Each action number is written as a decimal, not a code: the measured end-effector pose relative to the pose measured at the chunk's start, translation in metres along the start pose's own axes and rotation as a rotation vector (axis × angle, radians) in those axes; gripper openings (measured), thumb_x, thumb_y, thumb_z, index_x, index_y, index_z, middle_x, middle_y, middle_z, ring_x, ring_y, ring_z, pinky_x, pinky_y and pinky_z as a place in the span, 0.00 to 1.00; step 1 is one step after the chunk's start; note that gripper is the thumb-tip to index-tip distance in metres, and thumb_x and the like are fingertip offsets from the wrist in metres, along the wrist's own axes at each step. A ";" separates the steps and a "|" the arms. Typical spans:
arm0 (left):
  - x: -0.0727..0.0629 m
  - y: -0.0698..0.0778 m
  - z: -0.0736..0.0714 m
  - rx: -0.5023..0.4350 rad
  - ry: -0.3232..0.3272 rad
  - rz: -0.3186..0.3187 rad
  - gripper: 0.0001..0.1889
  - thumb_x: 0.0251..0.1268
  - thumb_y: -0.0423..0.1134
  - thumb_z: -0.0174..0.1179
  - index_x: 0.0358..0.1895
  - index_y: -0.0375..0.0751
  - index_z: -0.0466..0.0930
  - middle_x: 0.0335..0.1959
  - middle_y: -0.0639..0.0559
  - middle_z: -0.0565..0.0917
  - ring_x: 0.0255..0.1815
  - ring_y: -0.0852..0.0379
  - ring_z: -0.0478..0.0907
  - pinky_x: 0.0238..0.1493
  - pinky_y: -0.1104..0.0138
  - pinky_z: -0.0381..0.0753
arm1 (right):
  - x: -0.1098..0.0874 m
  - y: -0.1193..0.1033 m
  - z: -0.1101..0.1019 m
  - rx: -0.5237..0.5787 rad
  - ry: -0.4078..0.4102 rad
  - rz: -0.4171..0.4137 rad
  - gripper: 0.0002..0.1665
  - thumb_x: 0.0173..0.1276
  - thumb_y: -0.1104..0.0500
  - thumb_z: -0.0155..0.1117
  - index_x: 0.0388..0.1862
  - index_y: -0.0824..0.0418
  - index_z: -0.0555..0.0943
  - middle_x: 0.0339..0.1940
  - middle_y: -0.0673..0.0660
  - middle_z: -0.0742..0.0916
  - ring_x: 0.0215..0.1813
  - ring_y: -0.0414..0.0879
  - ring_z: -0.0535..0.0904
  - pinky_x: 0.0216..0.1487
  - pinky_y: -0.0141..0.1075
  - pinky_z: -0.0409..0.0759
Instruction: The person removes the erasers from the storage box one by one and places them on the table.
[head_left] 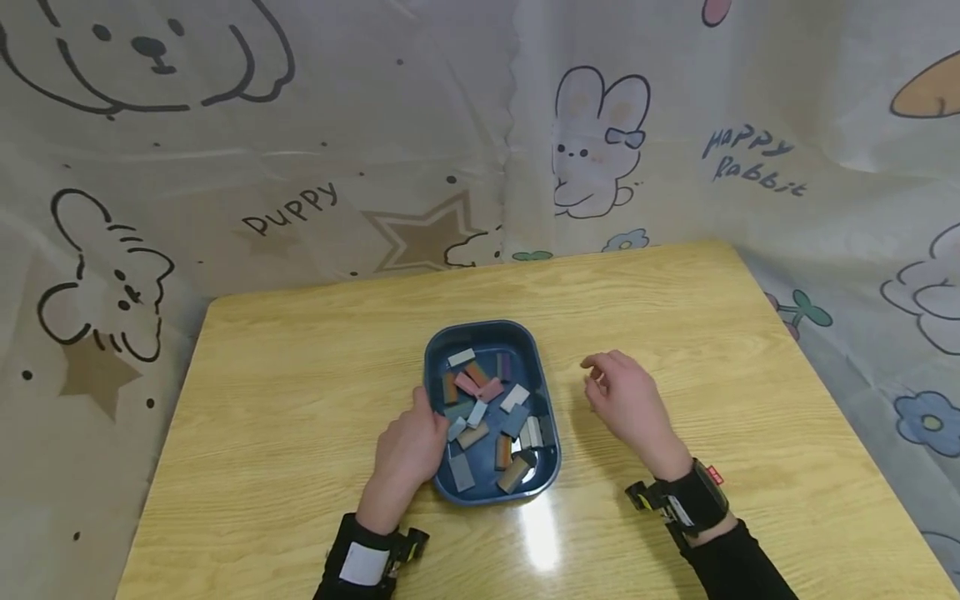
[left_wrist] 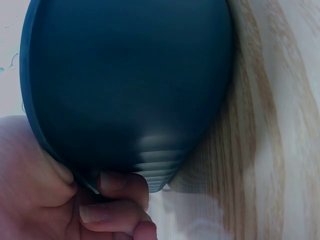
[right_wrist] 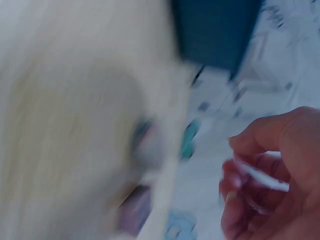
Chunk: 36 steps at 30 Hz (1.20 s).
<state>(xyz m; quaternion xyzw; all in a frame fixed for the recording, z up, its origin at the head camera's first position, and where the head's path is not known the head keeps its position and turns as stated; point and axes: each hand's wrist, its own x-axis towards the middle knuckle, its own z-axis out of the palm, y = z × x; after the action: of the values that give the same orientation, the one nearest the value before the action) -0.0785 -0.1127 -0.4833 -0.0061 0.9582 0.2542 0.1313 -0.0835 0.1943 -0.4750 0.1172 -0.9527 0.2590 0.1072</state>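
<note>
A dark blue tray (head_left: 557,467) with rounded corners stands on the wooden table. Inside it lie several small oblong blocks, among them a pink block (head_left: 491,390), a white block (head_left: 514,398), a purple block (head_left: 503,367) and a tan block (head_left: 514,475). My left hand (head_left: 411,442) grips the tray's left rim; in the left wrist view its fingers (left_wrist: 117,212) curl at the rim against the outer wall. Right of the tray, and apart from it, my right hand (head_left: 630,408) hovers over the table with fingers loosely bent, holding nothing that shows.
The wooden table (head_left: 300,375) extends around the tray on all sides. Behind it hangs a pale curtain (head_left: 450,125) with cartoon animals. In the right wrist view a blurred small purplish thing (right_wrist: 134,210) appears near the table's edge; its kind is unclear.
</note>
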 end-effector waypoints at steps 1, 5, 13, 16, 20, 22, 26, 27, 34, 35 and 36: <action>0.000 0.000 0.000 -0.004 -0.001 -0.002 0.18 0.73 0.42 0.49 0.57 0.34 0.64 0.19 0.48 0.73 0.15 0.52 0.70 0.18 0.62 0.64 | 0.002 -0.010 0.001 0.025 -0.029 -0.053 0.12 0.64 0.66 0.66 0.46 0.64 0.83 0.36 0.55 0.83 0.36 0.48 0.80 0.37 0.42 0.79; 0.001 -0.001 0.000 -0.011 -0.003 -0.001 0.19 0.73 0.42 0.49 0.58 0.34 0.64 0.19 0.49 0.73 0.15 0.53 0.70 0.17 0.62 0.64 | 0.003 -0.044 0.009 0.070 -0.248 -0.304 0.17 0.60 0.65 0.71 0.49 0.60 0.84 0.41 0.52 0.84 0.41 0.44 0.80 0.41 0.38 0.80; 0.000 -0.002 -0.001 -0.007 0.004 -0.007 0.19 0.72 0.42 0.49 0.58 0.34 0.64 0.19 0.48 0.73 0.16 0.53 0.70 0.18 0.62 0.64 | -0.001 -0.077 0.039 -0.013 -0.562 -0.613 0.13 0.57 0.63 0.74 0.41 0.50 0.87 0.39 0.45 0.84 0.43 0.39 0.79 0.47 0.34 0.77; 0.000 -0.002 -0.002 -0.001 0.000 -0.005 0.19 0.72 0.42 0.49 0.58 0.34 0.64 0.19 0.48 0.73 0.16 0.52 0.70 0.18 0.62 0.64 | 0.001 -0.080 0.044 -0.037 -0.608 -0.597 0.12 0.58 0.62 0.74 0.40 0.49 0.86 0.38 0.44 0.83 0.41 0.37 0.79 0.42 0.32 0.78; -0.001 -0.001 -0.002 0.004 -0.003 0.001 0.19 0.73 0.42 0.49 0.58 0.33 0.65 0.19 0.48 0.72 0.15 0.52 0.70 0.17 0.62 0.64 | 0.003 -0.082 0.047 -0.014 -0.658 -0.588 0.09 0.61 0.64 0.71 0.38 0.52 0.85 0.34 0.44 0.81 0.36 0.36 0.76 0.38 0.30 0.76; -0.001 0.000 -0.003 0.002 -0.005 -0.005 0.19 0.73 0.42 0.49 0.59 0.33 0.64 0.19 0.49 0.72 0.15 0.53 0.70 0.17 0.62 0.64 | 0.003 -0.083 0.048 -0.012 -0.661 -0.582 0.07 0.61 0.64 0.70 0.36 0.52 0.85 0.32 0.43 0.80 0.34 0.36 0.75 0.36 0.29 0.75; 0.000 0.000 -0.002 -0.003 -0.001 -0.004 0.18 0.73 0.42 0.49 0.58 0.34 0.65 0.19 0.49 0.72 0.15 0.53 0.70 0.17 0.62 0.64 | 0.003 -0.084 0.048 -0.031 -0.654 -0.544 0.10 0.58 0.65 0.70 0.30 0.50 0.82 0.30 0.42 0.76 0.32 0.36 0.73 0.33 0.30 0.73; 0.000 0.001 -0.002 -0.005 -0.001 -0.003 0.18 0.73 0.42 0.49 0.58 0.34 0.65 0.19 0.49 0.72 0.15 0.53 0.70 0.17 0.62 0.64 | 0.003 -0.084 0.048 -0.030 -0.657 -0.536 0.12 0.57 0.66 0.70 0.28 0.49 0.79 0.29 0.42 0.75 0.31 0.36 0.71 0.33 0.30 0.72; 0.000 0.000 -0.001 0.005 -0.002 -0.009 0.19 0.73 0.42 0.50 0.59 0.34 0.65 0.19 0.49 0.73 0.16 0.53 0.70 0.18 0.63 0.64 | 0.007 -0.084 0.043 0.073 -0.642 -0.523 0.17 0.47 0.71 0.65 0.26 0.50 0.73 0.28 0.43 0.71 0.30 0.37 0.67 0.33 0.29 0.67; 0.000 0.000 -0.001 0.006 -0.002 -0.010 0.19 0.73 0.42 0.49 0.59 0.34 0.64 0.19 0.49 0.73 0.16 0.53 0.70 0.18 0.63 0.64 | 0.008 -0.083 0.042 0.106 -0.633 -0.523 0.17 0.48 0.71 0.65 0.27 0.51 0.73 0.29 0.43 0.71 0.30 0.37 0.67 0.33 0.28 0.67; 0.000 0.000 -0.001 0.008 -0.001 -0.008 0.19 0.73 0.42 0.49 0.59 0.34 0.64 0.19 0.49 0.73 0.15 0.53 0.70 0.18 0.63 0.64 | 0.009 -0.081 0.040 0.146 -0.621 -0.517 0.16 0.48 0.71 0.64 0.28 0.51 0.74 0.30 0.43 0.71 0.31 0.36 0.67 0.33 0.28 0.68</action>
<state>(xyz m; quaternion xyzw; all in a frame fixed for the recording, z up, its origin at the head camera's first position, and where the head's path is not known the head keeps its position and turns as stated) -0.0784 -0.1133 -0.4825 -0.0096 0.9590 0.2500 0.1329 -0.0749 0.1045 -0.4685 0.4327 -0.8581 0.2426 -0.1326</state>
